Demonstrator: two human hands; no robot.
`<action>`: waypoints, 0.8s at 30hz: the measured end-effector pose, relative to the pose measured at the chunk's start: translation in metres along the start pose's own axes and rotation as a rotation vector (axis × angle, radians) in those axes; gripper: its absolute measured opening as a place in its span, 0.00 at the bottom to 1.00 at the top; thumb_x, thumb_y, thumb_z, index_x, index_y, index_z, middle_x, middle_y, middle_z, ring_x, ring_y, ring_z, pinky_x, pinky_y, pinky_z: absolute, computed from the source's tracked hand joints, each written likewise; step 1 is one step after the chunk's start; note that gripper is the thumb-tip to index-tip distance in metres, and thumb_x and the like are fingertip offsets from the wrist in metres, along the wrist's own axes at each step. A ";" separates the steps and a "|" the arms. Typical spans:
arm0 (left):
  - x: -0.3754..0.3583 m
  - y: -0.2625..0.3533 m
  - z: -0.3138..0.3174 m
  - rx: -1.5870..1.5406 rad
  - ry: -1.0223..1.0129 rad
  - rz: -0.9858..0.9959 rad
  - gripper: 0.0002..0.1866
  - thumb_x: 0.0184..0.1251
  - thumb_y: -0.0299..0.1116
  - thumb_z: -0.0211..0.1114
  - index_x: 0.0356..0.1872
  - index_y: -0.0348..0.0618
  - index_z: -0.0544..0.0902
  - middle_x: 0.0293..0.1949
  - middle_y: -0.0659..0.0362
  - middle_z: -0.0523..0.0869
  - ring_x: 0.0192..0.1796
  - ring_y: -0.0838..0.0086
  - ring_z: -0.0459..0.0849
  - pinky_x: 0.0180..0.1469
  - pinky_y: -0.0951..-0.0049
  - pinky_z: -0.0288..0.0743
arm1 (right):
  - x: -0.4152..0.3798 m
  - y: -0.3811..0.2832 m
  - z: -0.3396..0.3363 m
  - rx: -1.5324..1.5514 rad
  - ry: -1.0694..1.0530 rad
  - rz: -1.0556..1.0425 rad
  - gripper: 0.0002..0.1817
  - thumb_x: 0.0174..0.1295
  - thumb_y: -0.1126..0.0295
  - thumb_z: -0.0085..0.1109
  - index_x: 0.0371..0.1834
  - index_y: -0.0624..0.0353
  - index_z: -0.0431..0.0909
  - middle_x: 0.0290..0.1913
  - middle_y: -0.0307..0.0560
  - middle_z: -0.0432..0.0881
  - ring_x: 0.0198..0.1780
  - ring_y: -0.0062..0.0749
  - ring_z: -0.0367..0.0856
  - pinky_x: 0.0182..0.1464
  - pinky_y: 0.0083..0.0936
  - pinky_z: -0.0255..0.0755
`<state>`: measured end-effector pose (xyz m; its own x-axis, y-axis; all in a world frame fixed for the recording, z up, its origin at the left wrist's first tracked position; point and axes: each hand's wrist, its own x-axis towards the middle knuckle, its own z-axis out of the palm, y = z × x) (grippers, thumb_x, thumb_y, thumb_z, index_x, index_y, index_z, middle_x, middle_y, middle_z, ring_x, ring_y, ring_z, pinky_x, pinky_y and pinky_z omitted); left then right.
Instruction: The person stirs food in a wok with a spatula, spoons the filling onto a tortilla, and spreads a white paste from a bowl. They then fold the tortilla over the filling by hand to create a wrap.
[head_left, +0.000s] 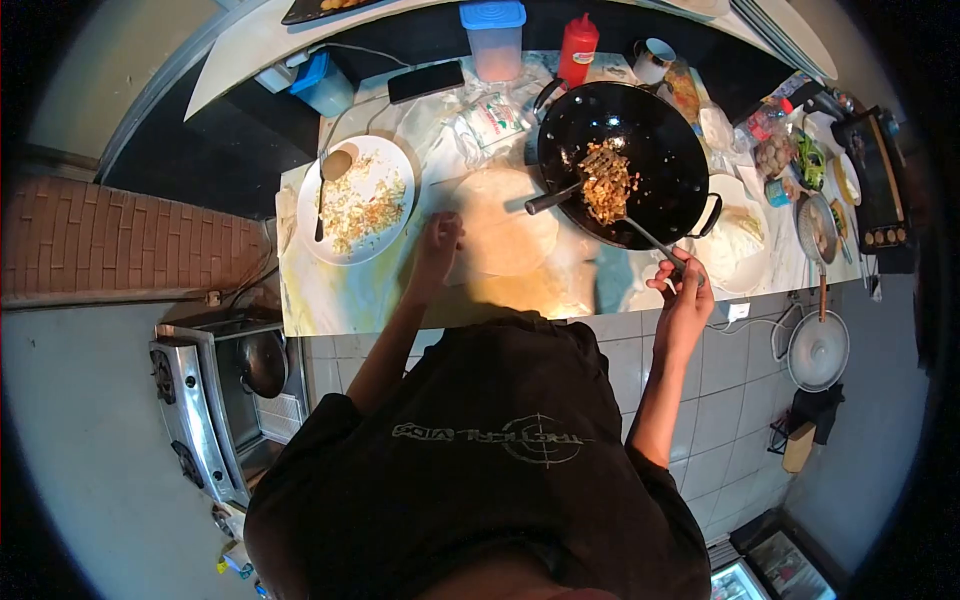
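My right hand grips the handle of a metal utensil whose far end is in the brown chopped food in a black wok. A second utensil, a spatula with a dark handle, rests over the wok's left rim. My left hand is above the table, its fingers curled, beside a round thin pale sheet; whether it holds anything is too blurred to tell. Left of it, a white plate carries chopped pale food and a spoon.
Behind are a blue-lidded container, a red bottle, a black phone, a plastic packet and a cup. A plate with white dough-like food lies right of the wok. A stove stands lower left.
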<state>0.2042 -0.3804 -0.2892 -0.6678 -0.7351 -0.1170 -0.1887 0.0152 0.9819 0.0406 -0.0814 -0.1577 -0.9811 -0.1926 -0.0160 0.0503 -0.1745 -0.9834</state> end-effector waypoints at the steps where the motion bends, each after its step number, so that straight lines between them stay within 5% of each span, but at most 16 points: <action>1: -0.002 -0.010 -0.010 0.066 0.011 -0.028 0.19 0.74 0.44 0.58 0.50 0.36 0.77 0.33 0.58 0.83 0.32 0.74 0.82 0.35 0.74 0.76 | -0.003 -0.002 0.005 0.000 -0.020 -0.007 0.18 0.77 0.63 0.43 0.49 0.68 0.78 0.36 0.48 0.81 0.35 0.25 0.79 0.37 0.26 0.81; 8: -0.006 -0.072 -0.054 -0.071 0.004 -0.022 0.17 0.74 0.45 0.58 0.46 0.38 0.79 0.31 0.60 0.83 0.30 0.77 0.81 0.33 0.74 0.73 | -0.027 -0.016 0.051 0.061 -0.117 -0.020 0.17 0.77 0.64 0.43 0.50 0.68 0.76 0.35 0.48 0.80 0.33 0.24 0.78 0.35 0.26 0.81; 24: -0.044 -0.051 -0.098 -0.140 -0.263 -0.117 0.14 0.77 0.40 0.54 0.49 0.40 0.79 0.36 0.61 0.82 0.32 0.81 0.79 0.31 0.81 0.69 | -0.097 0.036 0.156 0.072 -0.101 0.062 0.16 0.77 0.66 0.41 0.49 0.69 0.75 0.34 0.50 0.79 0.33 0.26 0.79 0.34 0.28 0.83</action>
<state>0.3136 -0.4154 -0.3196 -0.8139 -0.5259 -0.2469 -0.1867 -0.1656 0.9684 0.1669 -0.2200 -0.1635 -0.9523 -0.3004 -0.0542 0.1267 -0.2275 -0.9655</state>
